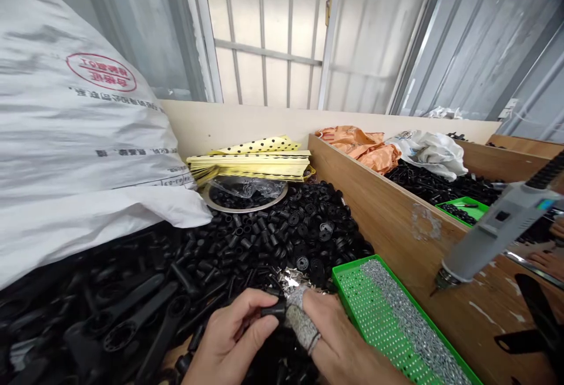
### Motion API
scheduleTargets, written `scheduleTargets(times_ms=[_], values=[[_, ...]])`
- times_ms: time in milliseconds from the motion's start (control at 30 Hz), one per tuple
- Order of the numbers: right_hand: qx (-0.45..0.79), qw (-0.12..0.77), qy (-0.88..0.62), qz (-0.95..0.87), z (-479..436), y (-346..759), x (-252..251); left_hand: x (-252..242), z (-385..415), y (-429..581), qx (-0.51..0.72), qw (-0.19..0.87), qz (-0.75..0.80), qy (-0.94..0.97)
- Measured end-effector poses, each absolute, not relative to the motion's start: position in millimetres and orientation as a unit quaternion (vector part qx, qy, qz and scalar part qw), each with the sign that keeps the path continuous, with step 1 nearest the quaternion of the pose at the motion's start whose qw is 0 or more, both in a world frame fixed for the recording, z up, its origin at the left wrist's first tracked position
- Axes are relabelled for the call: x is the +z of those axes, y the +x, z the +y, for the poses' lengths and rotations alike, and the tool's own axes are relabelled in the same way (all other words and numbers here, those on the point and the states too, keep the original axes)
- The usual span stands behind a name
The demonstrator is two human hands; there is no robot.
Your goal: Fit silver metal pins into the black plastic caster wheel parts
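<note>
My left hand (238, 335) pinches a short black plastic cylinder (274, 310) between thumb and forefinger. Grey, worn finger covers wrap the thumb and forefinger of my right hand (328, 323), which are closed against the cylinder's right end. Whatever lies between those right fingertips is hidden. Just beyond both hands is a small heap of shiny metal pieces (291, 279). Around it spreads a pile of black tubular parts and round caps (264, 238). Long black handle-like parts with ring ends (141, 308) lie to the left.
A green tray (368, 308) of small screws sits at right, beside a wooden divider (396, 220). Above the divider hangs a grey electric screwdriver (489, 232). A large white sack (88, 138) rises at left. Yellow dotted sheets (251, 164) rest on a metal bowl (247, 210). Another person's hand (549, 264) shows far right.
</note>
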State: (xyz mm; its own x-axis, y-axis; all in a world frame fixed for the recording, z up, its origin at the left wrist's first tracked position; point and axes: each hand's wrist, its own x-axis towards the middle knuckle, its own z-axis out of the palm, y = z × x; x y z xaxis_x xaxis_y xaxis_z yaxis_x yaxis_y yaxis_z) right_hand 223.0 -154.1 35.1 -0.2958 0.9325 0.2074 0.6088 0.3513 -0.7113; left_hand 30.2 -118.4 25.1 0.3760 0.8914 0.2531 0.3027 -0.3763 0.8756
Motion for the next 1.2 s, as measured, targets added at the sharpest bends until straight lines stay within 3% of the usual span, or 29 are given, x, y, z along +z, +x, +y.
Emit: scheduleTargets(times_ms=[167,267,367,533,600,667,767,900,1033,1100,1200], values=[[0.379,0.343,-0.496,-0.702,-150.5,219.5,7.3,28.0,-127.4,26.3,0.429,0.235,0.310,0.815],[0.353,0.347,-0.490,-0.718,-155.1,220.7,5.5,27.1,-131.7,26.0,0.437,0.222,0.290,0.822],[0.293,0.337,-0.479,-0.756,-163.4,223.2,18.9,25.1,-136.1,25.8,0.425,0.284,0.354,0.783],[0.114,0.309,-0.388,-0.861,-160.6,219.2,38.1,26.3,-143.4,30.9,0.398,0.516,0.405,0.641],[0.088,0.298,-0.378,-0.872,-158.9,217.8,39.6,26.5,-146.1,33.0,0.399,0.553,0.404,0.610],[0.119,0.287,-0.393,-0.865,-162.3,218.6,36.4,25.0,-149.1,33.1,0.407,0.514,0.412,0.633],[0.211,0.309,-0.444,-0.814,-177.2,222.0,19.3,21.4,-154.5,31.0,0.420,0.373,0.417,0.715],[0.322,0.376,-0.525,-0.692,-192.3,222.0,-16.6,21.8,-161.5,30.9,0.449,0.248,0.349,0.784],[0.427,0.375,-0.524,-0.635,-187.0,214.6,-34.0,25.9,-165.0,32.9,0.477,0.153,0.276,0.821],[0.428,0.376,-0.524,-0.633,-185.5,212.5,-33.5,25.9,-166.4,32.3,0.465,0.150,0.261,0.832],[0.395,0.397,-0.518,-0.646,-192.0,213.7,-28.8,22.4,-169.5,29.7,0.450,0.230,0.312,0.804]])
